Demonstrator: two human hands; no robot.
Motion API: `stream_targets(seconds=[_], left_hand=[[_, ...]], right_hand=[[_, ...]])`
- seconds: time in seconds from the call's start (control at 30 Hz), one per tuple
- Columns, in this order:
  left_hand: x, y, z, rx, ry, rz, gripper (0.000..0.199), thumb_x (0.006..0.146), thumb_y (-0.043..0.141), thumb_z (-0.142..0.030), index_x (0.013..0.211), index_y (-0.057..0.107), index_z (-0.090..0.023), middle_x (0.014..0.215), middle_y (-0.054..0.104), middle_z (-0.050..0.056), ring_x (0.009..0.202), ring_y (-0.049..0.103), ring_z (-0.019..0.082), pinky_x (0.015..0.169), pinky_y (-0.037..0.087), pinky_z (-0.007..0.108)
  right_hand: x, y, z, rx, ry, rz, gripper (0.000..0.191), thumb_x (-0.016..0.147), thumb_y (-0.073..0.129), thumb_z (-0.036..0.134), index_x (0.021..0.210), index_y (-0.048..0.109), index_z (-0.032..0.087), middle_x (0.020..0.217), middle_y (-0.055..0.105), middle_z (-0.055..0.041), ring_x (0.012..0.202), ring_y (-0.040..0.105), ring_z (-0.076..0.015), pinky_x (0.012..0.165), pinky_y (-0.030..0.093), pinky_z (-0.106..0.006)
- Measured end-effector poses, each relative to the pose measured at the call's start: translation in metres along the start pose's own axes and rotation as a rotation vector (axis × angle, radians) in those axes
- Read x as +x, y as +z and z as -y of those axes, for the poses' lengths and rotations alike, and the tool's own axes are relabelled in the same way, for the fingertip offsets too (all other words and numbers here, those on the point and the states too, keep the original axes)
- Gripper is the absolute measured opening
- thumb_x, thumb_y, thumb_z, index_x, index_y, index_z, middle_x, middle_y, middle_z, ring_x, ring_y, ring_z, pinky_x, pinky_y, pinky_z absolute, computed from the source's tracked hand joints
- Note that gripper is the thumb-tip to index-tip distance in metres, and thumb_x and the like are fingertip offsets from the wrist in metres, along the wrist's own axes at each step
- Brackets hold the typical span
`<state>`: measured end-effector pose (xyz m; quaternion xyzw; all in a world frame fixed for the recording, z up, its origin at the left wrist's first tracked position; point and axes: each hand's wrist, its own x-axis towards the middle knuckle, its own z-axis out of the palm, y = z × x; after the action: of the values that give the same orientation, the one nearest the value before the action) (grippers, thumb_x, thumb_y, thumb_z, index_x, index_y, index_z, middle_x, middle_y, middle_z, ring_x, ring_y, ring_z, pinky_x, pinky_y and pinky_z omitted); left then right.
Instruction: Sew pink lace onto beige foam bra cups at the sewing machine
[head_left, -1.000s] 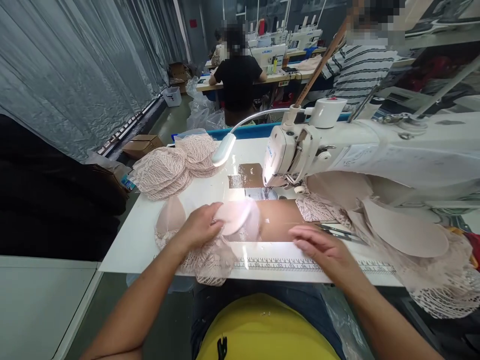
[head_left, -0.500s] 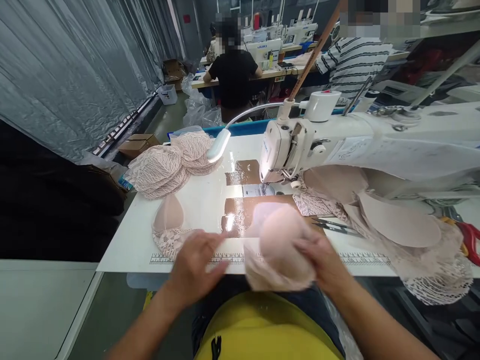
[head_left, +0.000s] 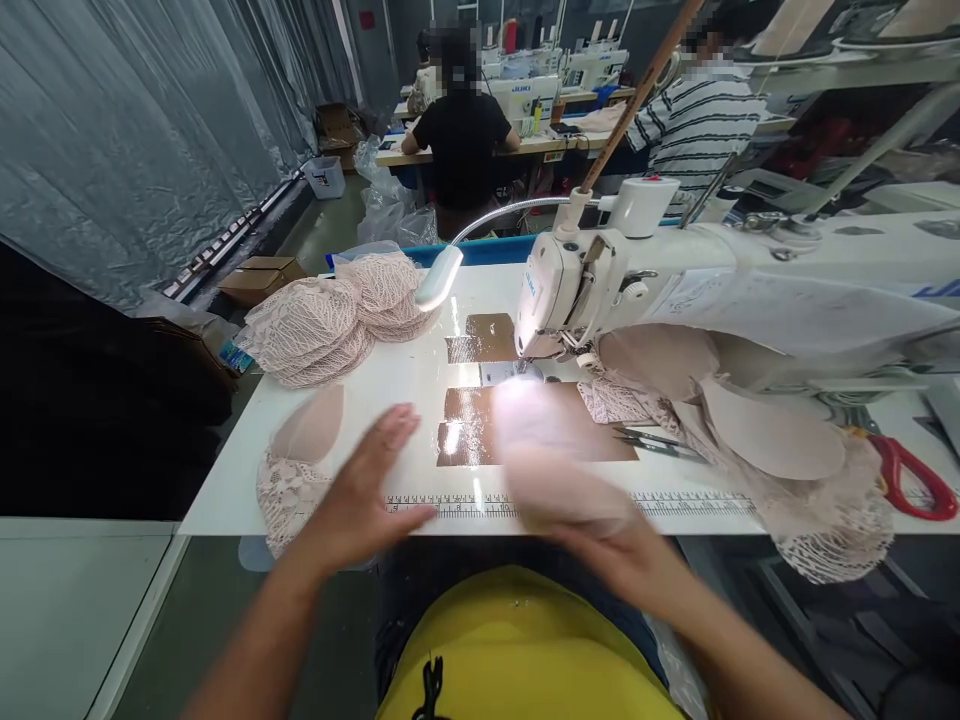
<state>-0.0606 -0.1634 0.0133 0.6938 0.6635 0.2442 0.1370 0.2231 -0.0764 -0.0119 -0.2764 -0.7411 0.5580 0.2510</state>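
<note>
My right hand (head_left: 611, 530) is closed on a beige bra cup (head_left: 551, 465), which is smeared by motion over the table edge in front of the sewing machine (head_left: 559, 290). My left hand (head_left: 371, 485) is open, thumb and fingers apart, above the ruler strip (head_left: 457, 507). Just left of that hand, another bra cup with lace (head_left: 296, 480) lies at the table's front left, its lower part hanging over the edge. My left forearm partly covers its lace. The needle area sits beyond the cup in my right hand.
Stacked lace cups (head_left: 307, 330) lie at the back left under a lamp (head_left: 440, 278). On the right are tweezers (head_left: 660, 442), beige cup pieces (head_left: 772, 430) and red-handled scissors (head_left: 911, 480). Two people (head_left: 463, 135) sit beyond at other machines.
The cup in my right hand has tilted and blurred, its pale side swinging toward the machine. My left hand has moved slightly left and opened wider. The lace cup beside it has shifted left.
</note>
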Motion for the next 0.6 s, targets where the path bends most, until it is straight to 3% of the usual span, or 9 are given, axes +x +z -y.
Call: stream_targets(seconds=[0.07, 0.13, 0.23, 0.33, 0.4, 0.47, 0.53, 0.6], left_hand=[[0.008, 0.009, -0.024, -0.274, 0.071, 0.268, 0.087, 0.070, 0.072, -0.041, 0.143, 0.028, -0.024, 0.142, 0.043, 0.010, 0.125, 0.045, 0.029, 0.103, 0.040, 0.041], [0.015, 0.017, -0.038, -0.486, 0.060, 0.441, 0.069, 0.071, 0.069, -0.033, 0.134, 0.043, -0.020, 0.123, 0.058, 0.008, 0.106, 0.057, 0.025, 0.090, 0.048, 0.034], [0.018, 0.028, -0.044, -0.633, -0.027, 0.457, 0.035, 0.073, 0.060, -0.021, 0.108, 0.060, -0.015, 0.100, 0.064, 0.004, 0.085, 0.059, 0.020, 0.074, 0.049, 0.028], [0.016, 0.041, -0.046, -0.758, -0.091, 0.419, 0.029, 0.072, 0.059, -0.019, 0.101, 0.059, -0.014, 0.095, 0.062, 0.004, 0.084, 0.056, 0.019, 0.072, 0.046, 0.027], [0.011, 0.049, -0.048, -0.901, -0.131, 0.458, 0.022, 0.077, 0.059, -0.025, 0.096, 0.059, -0.013, 0.086, 0.059, 0.003, 0.077, 0.053, 0.016, 0.068, 0.043, 0.026], [0.004, 0.056, -0.049, -0.983, -0.177, 0.471, 0.021, 0.083, 0.055, -0.034, 0.085, 0.058, -0.013, 0.074, 0.054, 0.001, 0.068, 0.049, 0.013, 0.062, 0.039, 0.023], [-0.003, 0.060, -0.048, -0.927, -0.227, 0.359, 0.028, 0.087, 0.051, -0.040, 0.078, 0.056, -0.013, 0.069, 0.050, 0.000, 0.063, 0.045, 0.011, 0.059, 0.036, 0.022], [-0.010, 0.060, -0.045, -0.833, -0.261, 0.202, 0.029, 0.087, 0.052, -0.041, 0.077, 0.057, -0.014, 0.072, 0.052, 0.001, 0.065, 0.045, 0.012, 0.059, 0.036, 0.023]], right_hand=[[0.005, 0.011, 0.006, 0.140, 0.032, 0.194, 0.025, 0.083, 0.061, 0.037, 0.096, 0.069, 0.018, 0.084, 0.068, -0.0044, 0.078, 0.062, -0.0205, 0.072, 0.051, -0.031], [0.016, 0.021, 0.008, 0.265, 0.050, 0.265, 0.025, 0.083, 0.061, 0.038, 0.094, 0.067, 0.015, 0.082, 0.066, -0.0032, 0.074, 0.060, -0.0179, 0.069, 0.050, -0.028], [0.033, 0.026, 0.011, 0.328, 0.083, 0.302, 0.031, 0.079, 0.066, 0.037, 0.099, 0.063, 0.015, 0.086, 0.065, -0.0031, 0.082, 0.060, -0.0189, 0.072, 0.049, -0.028], [0.042, 0.020, 0.020, 0.176, 0.066, 0.298, 0.019, 0.081, 0.062, 0.032, 0.089, 0.063, 0.015, 0.080, 0.063, -0.0017, 0.075, 0.059, -0.0167, 0.065, 0.048, -0.026], [0.040, 0.011, 0.029, -0.044, -0.082, 0.159, 0.008, 0.081, 0.058, 0.024, 0.078, 0.060, 0.017, 0.072, 0.060, -0.0002, 0.065, 0.055, -0.0135, 0.056, 0.044, -0.023], [0.032, -0.001, 0.038, -0.226, -0.313, -0.061, 0.005, 0.079, 0.059, 0.018, 0.076, 0.056, 0.019, 0.072, 0.059, -0.0005, 0.064, 0.055, -0.0136, 0.055, 0.043, -0.024], [0.023, -0.015, 0.045, -0.312, -0.489, -0.306, 0.005, 0.080, 0.060, 0.020, 0.079, 0.056, 0.022, 0.076, 0.060, -0.0027, 0.069, 0.058, -0.0161, 0.059, 0.044, -0.026], [0.014, -0.027, 0.048, -0.353, -0.430, -0.480, 0.012, 0.083, 0.058, 0.034, 0.077, 0.056, 0.025, 0.075, 0.060, -0.0051, 0.073, 0.059, -0.0191, 0.063, 0.045, -0.030]])
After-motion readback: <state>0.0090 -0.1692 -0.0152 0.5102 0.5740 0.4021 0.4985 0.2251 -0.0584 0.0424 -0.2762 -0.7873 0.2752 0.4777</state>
